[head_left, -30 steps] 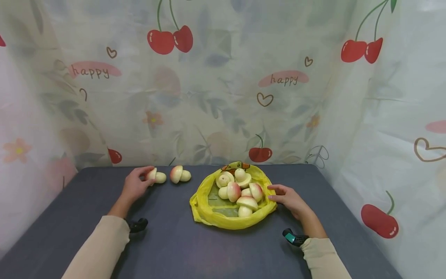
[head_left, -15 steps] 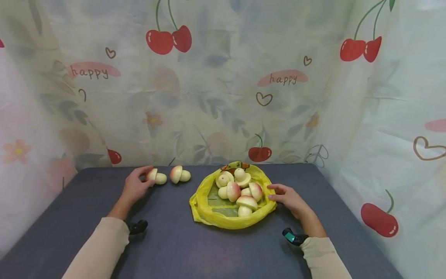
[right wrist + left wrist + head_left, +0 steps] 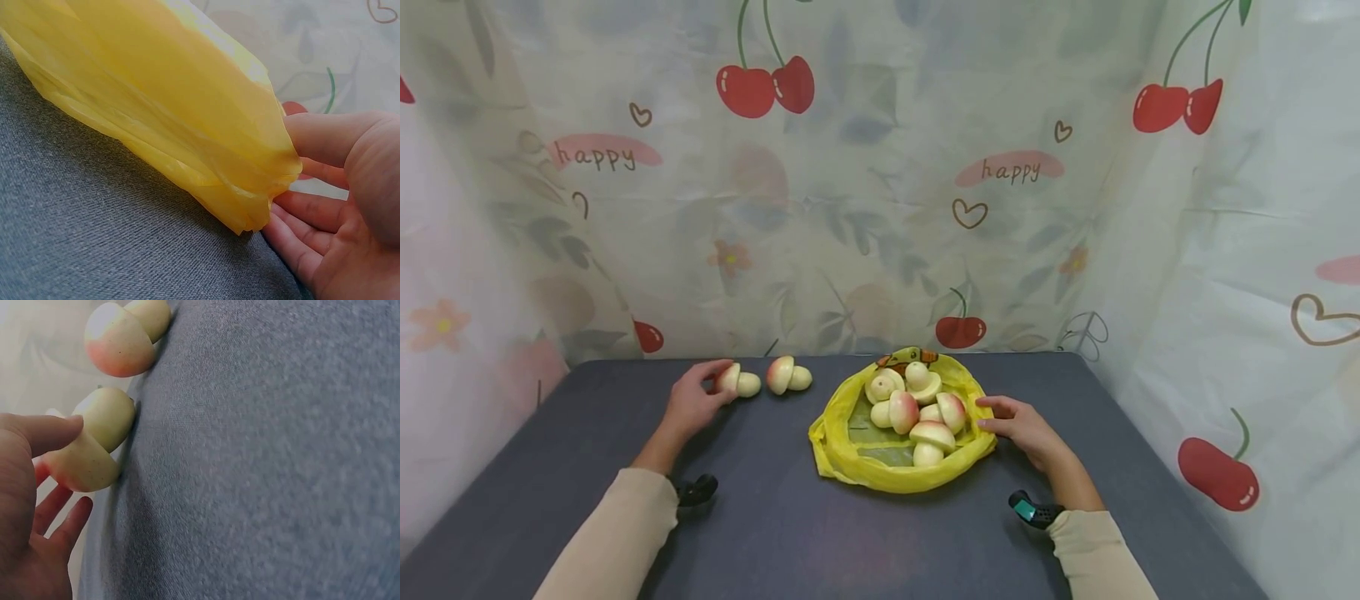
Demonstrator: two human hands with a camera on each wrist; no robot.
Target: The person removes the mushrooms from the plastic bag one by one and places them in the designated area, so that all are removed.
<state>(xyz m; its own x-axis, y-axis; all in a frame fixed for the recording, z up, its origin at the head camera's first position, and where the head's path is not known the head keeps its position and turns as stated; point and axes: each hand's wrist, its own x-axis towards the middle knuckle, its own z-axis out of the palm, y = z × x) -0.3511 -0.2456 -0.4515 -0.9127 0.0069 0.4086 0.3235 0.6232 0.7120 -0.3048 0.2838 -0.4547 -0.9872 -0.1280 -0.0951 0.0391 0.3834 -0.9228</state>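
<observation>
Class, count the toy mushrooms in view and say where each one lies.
7: two on the table, one at the left hand, one beside it; five in the yellow bag. More may be hidden.

Bag (image 3: 156,106) contents hidden, R-wrist view

L hand (image 3: 688,406) on mushroom (image 3: 737,382); R hand (image 3: 1021,430) at bag (image 3: 857,462).

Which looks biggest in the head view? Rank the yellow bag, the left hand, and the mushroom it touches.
1. Yellow bag, clearly largest.
2. Left hand.
3. Mushroom, smallest; it lies slightly farther away, but the gap is plain.
</observation>
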